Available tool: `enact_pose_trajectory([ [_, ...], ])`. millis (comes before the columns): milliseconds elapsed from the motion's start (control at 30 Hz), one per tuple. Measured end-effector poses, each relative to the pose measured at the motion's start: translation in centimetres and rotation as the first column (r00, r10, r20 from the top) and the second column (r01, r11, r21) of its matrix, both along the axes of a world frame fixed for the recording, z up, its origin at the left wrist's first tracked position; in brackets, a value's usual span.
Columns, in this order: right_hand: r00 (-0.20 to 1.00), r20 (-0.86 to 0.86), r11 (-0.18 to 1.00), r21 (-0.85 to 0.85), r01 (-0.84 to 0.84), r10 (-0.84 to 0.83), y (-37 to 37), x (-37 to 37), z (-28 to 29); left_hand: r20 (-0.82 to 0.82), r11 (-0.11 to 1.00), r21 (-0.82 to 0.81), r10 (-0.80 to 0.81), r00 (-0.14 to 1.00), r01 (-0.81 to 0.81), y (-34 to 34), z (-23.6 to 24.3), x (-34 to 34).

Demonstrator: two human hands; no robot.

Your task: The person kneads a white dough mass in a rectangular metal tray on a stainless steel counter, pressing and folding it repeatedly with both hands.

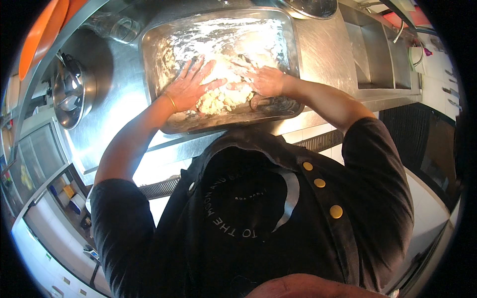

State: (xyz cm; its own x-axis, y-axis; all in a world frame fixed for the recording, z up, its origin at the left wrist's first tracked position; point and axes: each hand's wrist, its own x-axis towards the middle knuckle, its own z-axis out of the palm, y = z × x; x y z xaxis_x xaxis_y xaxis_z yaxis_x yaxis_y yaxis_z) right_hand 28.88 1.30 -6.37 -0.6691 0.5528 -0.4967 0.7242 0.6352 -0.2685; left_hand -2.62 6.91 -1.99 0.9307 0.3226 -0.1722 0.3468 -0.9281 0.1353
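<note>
A crumbly, pale dough (218,101) lies in a deep rectangular metal pan (294,44), whose inner surface is smeared white with flour. My left hand (186,85) rests at the dough's left side, fingers spread and pointing away from me, with a thin yellow band round the wrist. From the right, my right hand (263,80) reaches over the dough with its fingers stretched toward the left hand. Both hands are dusted with flour and touch the mass. Bright glare washes out part of the dough between them.
The pan stands on a steel counter (323,47). At the left are a metal bowl (74,94) and a clear glass container (124,30); orange bowls (42,35) sit above. Part of another metal bowl (315,6) shows behind the pan. Steel sinks (365,54) lie at the right.
</note>
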Motion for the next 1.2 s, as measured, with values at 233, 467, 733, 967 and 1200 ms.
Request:
enact_pose_trajectory([
  [233, 0.939, -0.240, 0.954, 0.112, 0.279, -0.246, -0.4, -2.8, -7.8, 0.174, 0.927, -0.277, 0.308, 0.935, -0.254, -0.3, -3.4, 1.1],
  [467, 0.371, -0.742, 0.718, -0.208, 0.664, -0.558, 0.5, -7.1, -2.7, 0.342, 0.870, -0.387, 0.443, 0.829, -0.306, 2.2, -7.6, 0.8],
  [733, 0.421, -0.391, 0.568, -0.443, 0.694, -0.819, 5.2, -7.1, 2.6, -0.058, 0.808, -0.317, 0.506, 0.860, -0.497, 6.5, -3.7, 3.8],
  [967, 0.399, -0.717, 0.730, -0.222, 0.647, -0.572, 1.6, -4.2, -0.9, 0.037, 0.624, -0.726, 0.454, 0.890, -0.289, 4.6, -4.0, 2.8],
  [1200, 0.455, -0.450, 0.620, -0.349, 0.703, -0.768, -3.3, -3.7, 6.2, -0.317, 0.192, -0.869, 0.491, 0.811, -0.456, 2.6, -2.0, 2.4],
])
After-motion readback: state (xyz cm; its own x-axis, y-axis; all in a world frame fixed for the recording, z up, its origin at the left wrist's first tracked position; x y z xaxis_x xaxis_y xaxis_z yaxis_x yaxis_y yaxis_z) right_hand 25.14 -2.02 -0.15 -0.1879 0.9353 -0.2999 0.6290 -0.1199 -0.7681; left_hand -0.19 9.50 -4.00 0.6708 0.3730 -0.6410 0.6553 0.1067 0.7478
